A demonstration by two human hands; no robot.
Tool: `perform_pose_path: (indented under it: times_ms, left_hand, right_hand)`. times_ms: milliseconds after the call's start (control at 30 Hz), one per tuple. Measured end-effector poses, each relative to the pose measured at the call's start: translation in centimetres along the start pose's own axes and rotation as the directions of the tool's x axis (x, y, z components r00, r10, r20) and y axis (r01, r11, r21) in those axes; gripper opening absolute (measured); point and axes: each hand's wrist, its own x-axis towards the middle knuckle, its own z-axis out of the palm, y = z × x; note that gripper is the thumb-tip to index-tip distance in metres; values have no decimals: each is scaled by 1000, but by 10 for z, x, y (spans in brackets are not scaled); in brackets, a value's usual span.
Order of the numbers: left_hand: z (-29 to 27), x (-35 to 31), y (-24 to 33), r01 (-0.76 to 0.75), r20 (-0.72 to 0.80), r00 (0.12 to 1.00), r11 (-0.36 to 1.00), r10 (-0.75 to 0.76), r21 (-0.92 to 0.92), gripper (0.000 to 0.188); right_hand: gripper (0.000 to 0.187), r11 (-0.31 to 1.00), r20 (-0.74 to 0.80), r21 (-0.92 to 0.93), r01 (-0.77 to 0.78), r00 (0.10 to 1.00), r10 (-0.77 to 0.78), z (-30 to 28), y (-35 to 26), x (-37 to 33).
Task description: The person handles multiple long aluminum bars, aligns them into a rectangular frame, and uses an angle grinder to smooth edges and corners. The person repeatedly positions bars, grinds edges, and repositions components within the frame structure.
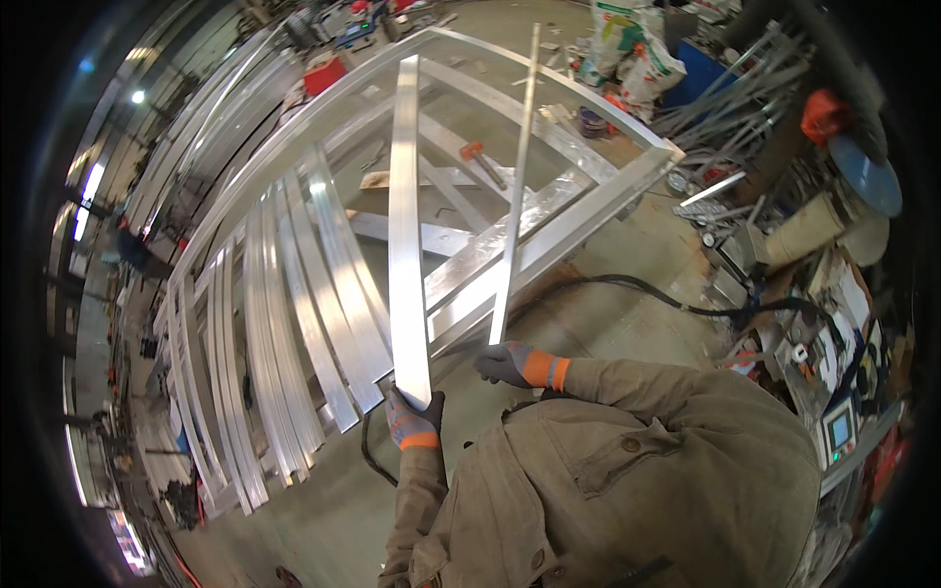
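My left hand (416, 419), in a grey glove with an orange cuff, is closed round the near end of a wide, shiny metal bar (405, 235). The bar runs away from me over a large metal frame (580, 235). Slightly higher and to the right, my right hand (508, 365), gloved alike, grips the near end of a narrow metal strip (518, 186). That strip slants up to the right across the frame; the two pieces stay apart. Left of them, several long metal bars (284, 284) lie side by side across the frame, their near ends sticking out past it.
An orange-headed hammer (473, 152) lies within the frame. A black hose (627, 281) curves across the floor at the right. Farther right are heaps of metal offcuts (745, 118), white sacks (647, 73) and a small control panel (840, 431). Another person (135, 247) stands at the far left.
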Motion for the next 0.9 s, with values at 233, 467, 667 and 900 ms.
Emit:
perform_pose_path:
  times_ms: [233,467,667,900]
  left_hand:
    - [23,46,10,-86,221,963,951,156,-297,77]
    - [33,59,48,-31,364,892,839,269,-544,59]
    - [27,61,85,-36,371,879,818,300,-574,57]
    - [43,69,145,-238,268,909,925,320,-296,80]
  right_hand:
    - [45,999,-169,20,-38,985,41,-12,7,-31]
    - [47,992,-270,34,-121,955,125,-13,14,-70]
    - [44,991,-310,129,19,950,22,-41,21,-57]
    - [40,988,-379,72,134,920,-98,-111,26,-15]
